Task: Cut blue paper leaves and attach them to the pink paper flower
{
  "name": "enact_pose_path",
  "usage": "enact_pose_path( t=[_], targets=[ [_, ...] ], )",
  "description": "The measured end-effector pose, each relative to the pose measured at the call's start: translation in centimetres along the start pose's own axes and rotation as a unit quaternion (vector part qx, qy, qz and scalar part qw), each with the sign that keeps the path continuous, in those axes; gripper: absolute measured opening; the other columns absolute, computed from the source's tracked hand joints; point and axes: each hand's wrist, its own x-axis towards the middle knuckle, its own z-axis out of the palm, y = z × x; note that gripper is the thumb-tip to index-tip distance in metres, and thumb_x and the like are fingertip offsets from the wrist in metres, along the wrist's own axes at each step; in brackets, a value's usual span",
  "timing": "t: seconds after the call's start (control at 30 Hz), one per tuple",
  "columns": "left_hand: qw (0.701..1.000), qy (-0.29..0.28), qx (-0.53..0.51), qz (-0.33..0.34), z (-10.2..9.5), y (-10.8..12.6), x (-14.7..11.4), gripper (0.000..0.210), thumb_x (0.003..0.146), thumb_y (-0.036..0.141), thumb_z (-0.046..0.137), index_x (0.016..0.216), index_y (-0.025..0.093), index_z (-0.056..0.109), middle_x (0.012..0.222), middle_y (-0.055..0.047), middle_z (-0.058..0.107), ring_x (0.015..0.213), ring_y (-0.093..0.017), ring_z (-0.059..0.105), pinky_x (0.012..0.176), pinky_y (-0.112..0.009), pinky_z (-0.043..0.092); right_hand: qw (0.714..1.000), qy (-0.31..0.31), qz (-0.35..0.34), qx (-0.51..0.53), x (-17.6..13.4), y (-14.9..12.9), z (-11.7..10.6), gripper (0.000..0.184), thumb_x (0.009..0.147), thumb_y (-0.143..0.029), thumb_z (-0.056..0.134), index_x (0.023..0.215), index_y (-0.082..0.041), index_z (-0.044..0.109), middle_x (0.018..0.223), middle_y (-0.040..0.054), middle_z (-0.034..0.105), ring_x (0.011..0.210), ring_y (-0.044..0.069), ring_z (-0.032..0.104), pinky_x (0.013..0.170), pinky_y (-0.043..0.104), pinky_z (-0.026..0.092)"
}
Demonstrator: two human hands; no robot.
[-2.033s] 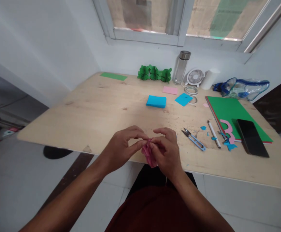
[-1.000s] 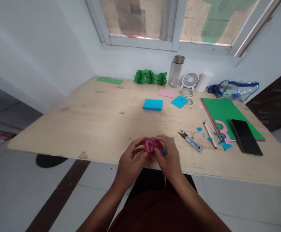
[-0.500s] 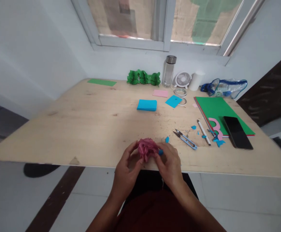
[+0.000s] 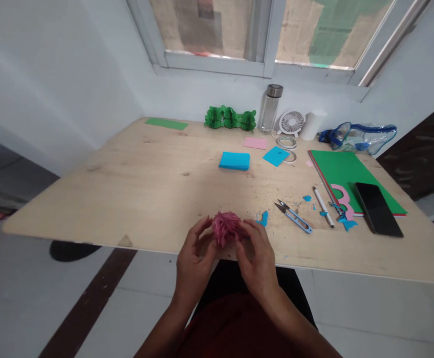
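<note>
A crumpled, many-folded pink paper flower (image 4: 226, 227) is between my two hands at the table's front edge. My left hand (image 4: 196, 248) curves round its left side, fingertips and thumb against the folds. On the other side my right hand (image 4: 257, 248) holds it with bent fingers and thumb. The flower's underside is hidden. Blue paper scraps (image 4: 263, 218) lie just past my right fingers. Thread snips (image 4: 295, 217) with light blue handles rest to the right, blades pointing away to the left.
Farther back on the wooden table (image 4: 145, 189) are a blue paper stack (image 4: 234, 161), a pink sheet (image 4: 255, 143) and tape rolls (image 4: 287, 142). A white pen (image 4: 323, 207), phone (image 4: 379, 209) and green sheets (image 4: 351, 169) lie right. A bottle (image 4: 271, 110) and fan (image 4: 292, 122) stand by the wall.
The view has shifted, so the table things appear farther right. Both hands stay round the pink flower; a blue scrap beside my right fingers shows differently, partly uncovered.
</note>
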Motion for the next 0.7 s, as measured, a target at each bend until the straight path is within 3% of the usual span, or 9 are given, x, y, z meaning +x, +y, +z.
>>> enact_pose_path(
  t=[0.17, 0.53, 0.7],
  targets=[
    [0.999, 0.018, 0.031, 0.001, 0.1, -0.4, -0.7, 0.036, 0.077, 0.024, 0.063, 0.112, 0.024, 0.055, 0.108, -0.005, 0.062, 0.093, -0.018, 0.064, 0.084, -0.035, 0.054, 1.000, -0.001, 0.010, -0.006, -0.3, -0.3, -0.1, 0.024, 0.084, -0.016, 0.049, 0.107, -0.022, 0.056, 0.099, 0.0081, 0.063, 0.093, 0.022, 0.059, 0.080, 0.039, 0.051],
    [0.998, 0.007, 0.048, 0.031, 1.1, -0.1, -1.6, 0.029, 0.082, 0.023, 0.058, 0.111, 0.024, 0.056, 0.102, -0.004, 0.062, 0.091, -0.017, 0.062, 0.085, -0.035, 0.052, 0.998, 0.009, -0.017, -0.063, 0.4, -1.2, 0.3, 0.030, 0.085, -0.029, 0.056, 0.114, -0.022, 0.054, 0.108, 0.0091, 0.068, 0.094, 0.025, 0.063, 0.084, 0.042, 0.043],
    [0.997, -0.004, 0.072, 0.040, 1.2, -0.1, -2.2, 0.029, 0.085, 0.025, 0.055, 0.114, 0.023, 0.054, 0.105, -0.005, 0.063, 0.093, -0.018, 0.062, 0.087, -0.037, 0.051, 0.997, 0.024, -0.018, -0.078, 0.5, -0.8, 0.2, 0.029, 0.085, -0.026, 0.054, 0.114, -0.021, 0.056, 0.106, 0.0080, 0.069, 0.093, 0.024, 0.063, 0.084, 0.041, 0.041]
  ],
)
